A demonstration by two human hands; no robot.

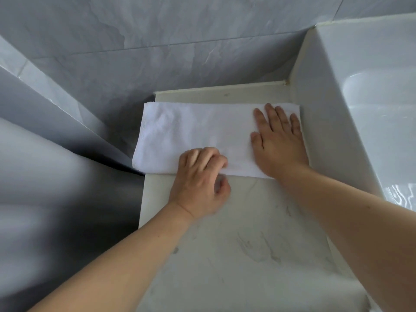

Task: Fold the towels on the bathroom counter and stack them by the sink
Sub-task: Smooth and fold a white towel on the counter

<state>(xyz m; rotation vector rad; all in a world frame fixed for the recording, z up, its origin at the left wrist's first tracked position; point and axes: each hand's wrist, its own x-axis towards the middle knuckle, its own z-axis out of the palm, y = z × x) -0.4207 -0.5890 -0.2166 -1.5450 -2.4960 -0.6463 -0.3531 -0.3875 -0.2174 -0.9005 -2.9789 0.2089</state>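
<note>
Lying across the far end of the pale marble worktop [247,233], a white towel [193,129] is folded into a long strip; its left end overhangs the worktop's left edge, and its right end stops at the white wall of the sink [360,122]. Bare marble stretches from the towel's near hem toward the camera. Grey tiled wall [157,41] rises just behind. The right hand [278,140] lies flat on the towel's right part, fingers straight and slightly spread. The left hand [200,183] sits at the near hem, knuckles up, fingers curled onto the cloth's edge, thumb tucked below.
</note>
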